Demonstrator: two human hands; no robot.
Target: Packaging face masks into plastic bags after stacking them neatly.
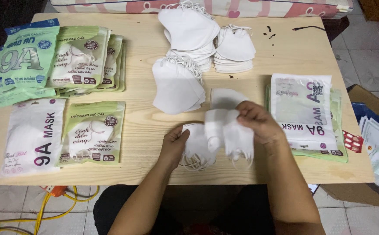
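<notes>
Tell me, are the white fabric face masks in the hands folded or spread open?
Folded. The white fabric face masks lie flat in halves, held by the left hand and right hand.

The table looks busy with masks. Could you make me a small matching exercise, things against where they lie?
Things:
1. tall stacks of white masks
2. green pouches
3. empty flat bags
4. small bunch of masks

Places:
A. right side of the wooden table
B. far left corner
C. between the left hand and the right hand
D. far middle

Pairs: 1-D, 2-B, 3-A, 4-C
</notes>
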